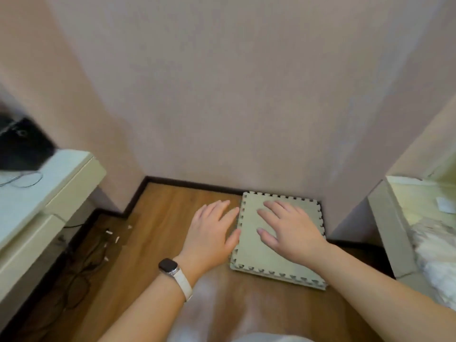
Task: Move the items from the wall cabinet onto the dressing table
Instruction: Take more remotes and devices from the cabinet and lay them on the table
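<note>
1. The left hand (212,233) and right hand (288,230) are empty, fingers straight and spread, probably free for the next pick-up.
2. No wall cabinet or its items show.
3. The right hand is over a pale green interlocking foam mat (259,257) on the brown wooden floor (160,213) at 5 o'clock.
4. A cream desk with drawers (56,174) at 9 o'clock carries a black object (22,144); dark cables (81,267) lie beneath it.

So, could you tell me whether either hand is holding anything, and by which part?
Nothing is held: the left hand and the right hand are both open, fingers straight and spread.
</note>
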Action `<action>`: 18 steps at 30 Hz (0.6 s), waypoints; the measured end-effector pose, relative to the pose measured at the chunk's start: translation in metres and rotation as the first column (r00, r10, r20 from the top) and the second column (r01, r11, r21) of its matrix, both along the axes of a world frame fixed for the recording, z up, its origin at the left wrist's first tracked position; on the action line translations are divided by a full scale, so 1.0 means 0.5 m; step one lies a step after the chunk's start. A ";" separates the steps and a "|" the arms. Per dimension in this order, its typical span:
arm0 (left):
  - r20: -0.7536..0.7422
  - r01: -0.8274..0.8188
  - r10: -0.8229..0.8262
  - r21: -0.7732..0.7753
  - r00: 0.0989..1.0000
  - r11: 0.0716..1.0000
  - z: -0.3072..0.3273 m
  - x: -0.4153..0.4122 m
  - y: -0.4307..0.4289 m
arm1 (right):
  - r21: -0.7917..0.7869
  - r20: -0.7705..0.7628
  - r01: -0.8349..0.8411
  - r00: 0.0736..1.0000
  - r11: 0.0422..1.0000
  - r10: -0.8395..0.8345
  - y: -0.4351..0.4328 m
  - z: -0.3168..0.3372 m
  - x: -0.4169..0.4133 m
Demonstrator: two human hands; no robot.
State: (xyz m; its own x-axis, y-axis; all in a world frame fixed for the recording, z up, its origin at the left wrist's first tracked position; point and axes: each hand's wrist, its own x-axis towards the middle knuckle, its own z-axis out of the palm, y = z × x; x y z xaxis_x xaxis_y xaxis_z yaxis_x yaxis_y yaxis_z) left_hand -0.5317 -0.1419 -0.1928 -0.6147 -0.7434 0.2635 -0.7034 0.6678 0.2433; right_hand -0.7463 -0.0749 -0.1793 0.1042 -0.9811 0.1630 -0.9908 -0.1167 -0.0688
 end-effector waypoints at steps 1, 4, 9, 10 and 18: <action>-0.005 -0.038 0.038 0.002 0.999 0.999 -0.003 0.046 -0.005 | 0.002 -0.007 -0.034 0.999 0.999 0.034 -0.023 -0.001 0.041; -0.016 -0.162 0.162 0.020 0.987 0.987 -0.006 0.170 -0.013 | 0.005 -0.026 -0.142 0.990 0.990 0.142 -0.084 0.002 0.155; 0.008 -0.345 0.345 0.021 0.939 0.938 -0.002 0.324 -0.019 | -0.014 -0.041 -0.287 0.957 0.958 0.286 -0.161 0.022 0.302; 0.013 -0.377 0.376 0.020 0.926 0.926 0.000 0.347 -0.021 | -0.021 -0.040 -0.314 0.949 0.949 0.313 -0.176 0.025 0.323; 0.061 -0.565 0.564 -0.013 0.823 0.825 0.016 0.459 -0.053 | -0.023 -0.047 -0.504 0.863 0.863 0.503 -0.314 0.029 0.444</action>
